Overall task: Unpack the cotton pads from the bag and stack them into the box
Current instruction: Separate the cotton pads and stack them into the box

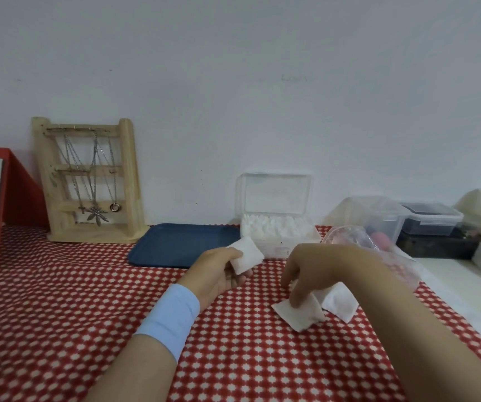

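While my left hand grips cotton pads just on the near side of the open box, my right hand pinches a loose pad on the checked cloth — the gathering step, I judge. Next I'd join it to the held ones, then seat them squarely in the box — already well filled.

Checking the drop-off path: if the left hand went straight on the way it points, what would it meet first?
Probably the front wall of the open clear box, just past the cotton pad the left hand holds. The blue tray lies off to its left. Depth is unclear.
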`<action>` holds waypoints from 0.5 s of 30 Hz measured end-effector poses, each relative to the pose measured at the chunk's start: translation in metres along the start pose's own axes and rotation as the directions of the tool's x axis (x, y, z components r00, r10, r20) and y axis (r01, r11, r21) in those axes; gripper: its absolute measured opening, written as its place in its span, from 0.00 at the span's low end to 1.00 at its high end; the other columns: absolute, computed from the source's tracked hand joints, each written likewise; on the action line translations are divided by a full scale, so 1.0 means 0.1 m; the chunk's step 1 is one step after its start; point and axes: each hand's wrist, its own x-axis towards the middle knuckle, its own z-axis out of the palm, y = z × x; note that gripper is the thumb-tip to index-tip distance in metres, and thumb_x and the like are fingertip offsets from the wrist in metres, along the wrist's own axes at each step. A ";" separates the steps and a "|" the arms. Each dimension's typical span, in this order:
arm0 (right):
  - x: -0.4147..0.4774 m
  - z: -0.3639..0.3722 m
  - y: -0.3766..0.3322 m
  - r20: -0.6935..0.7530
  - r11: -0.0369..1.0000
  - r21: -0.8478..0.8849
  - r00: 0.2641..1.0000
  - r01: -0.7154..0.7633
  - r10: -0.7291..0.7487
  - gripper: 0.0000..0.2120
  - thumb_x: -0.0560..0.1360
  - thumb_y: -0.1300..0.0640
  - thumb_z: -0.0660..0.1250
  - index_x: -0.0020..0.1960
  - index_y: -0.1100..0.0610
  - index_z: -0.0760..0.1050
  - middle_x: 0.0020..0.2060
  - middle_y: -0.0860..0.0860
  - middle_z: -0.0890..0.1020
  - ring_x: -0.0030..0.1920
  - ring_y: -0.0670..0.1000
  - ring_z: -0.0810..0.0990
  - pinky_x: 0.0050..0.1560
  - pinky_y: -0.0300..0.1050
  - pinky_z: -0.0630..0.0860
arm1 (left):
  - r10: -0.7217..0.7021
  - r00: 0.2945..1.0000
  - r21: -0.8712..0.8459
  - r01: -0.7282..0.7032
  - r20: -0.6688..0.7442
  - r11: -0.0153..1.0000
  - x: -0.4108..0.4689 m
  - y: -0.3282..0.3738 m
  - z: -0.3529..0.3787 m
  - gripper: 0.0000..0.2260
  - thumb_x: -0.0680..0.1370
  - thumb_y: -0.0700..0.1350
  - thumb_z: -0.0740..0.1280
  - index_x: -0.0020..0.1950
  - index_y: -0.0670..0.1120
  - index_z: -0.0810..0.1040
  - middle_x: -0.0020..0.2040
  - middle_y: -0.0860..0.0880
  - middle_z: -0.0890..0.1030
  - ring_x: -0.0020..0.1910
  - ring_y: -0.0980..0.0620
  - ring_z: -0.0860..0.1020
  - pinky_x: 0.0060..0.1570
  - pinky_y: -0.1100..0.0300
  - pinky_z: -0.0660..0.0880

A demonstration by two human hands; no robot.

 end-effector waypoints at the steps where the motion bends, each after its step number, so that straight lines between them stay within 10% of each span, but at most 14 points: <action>1: 0.01 0.01 -0.01 -0.007 1.000 -0.004 1.000 0.007 -0.007 0.16 0.69 0.48 0.78 0.56 0.44 0.85 0.53 0.40 0.83 0.54 0.46 0.80 0.60 0.45 0.77 | 0.011 1.000 0.034 -0.011 0.003 0.999 0.00 -0.01 0.00 0.07 0.83 0.37 0.63 0.60 0.39 0.74 0.55 0.37 0.82 0.42 0.47 0.81 0.35 0.61 0.79; 9: -0.14 -0.20 -0.03 -0.317 0.858 0.406 0.929 0.315 -0.191 0.03 0.70 0.54 0.79 0.42 0.46 0.87 0.42 0.41 0.87 0.47 0.41 0.84 0.55 0.40 0.78 | 0.105 0.990 0.340 -0.130 0.089 0.931 -0.01 -0.07 0.05 0.10 0.79 0.39 0.72 0.59 0.40 0.80 0.55 0.43 0.86 0.53 0.47 0.86 0.49 0.58 0.83; 15: -0.02 -0.10 -0.14 -0.419 0.837 0.370 0.876 0.404 -0.237 0.04 0.69 0.57 0.80 0.41 0.49 0.87 0.40 0.40 0.86 0.44 0.38 0.82 0.51 0.35 0.75 | 0.027 0.990 0.264 -0.063 0.139 0.962 -0.06 -0.07 0.09 0.11 0.81 0.42 0.69 0.59 0.36 0.82 0.55 0.38 0.86 0.55 0.43 0.85 0.51 0.55 0.84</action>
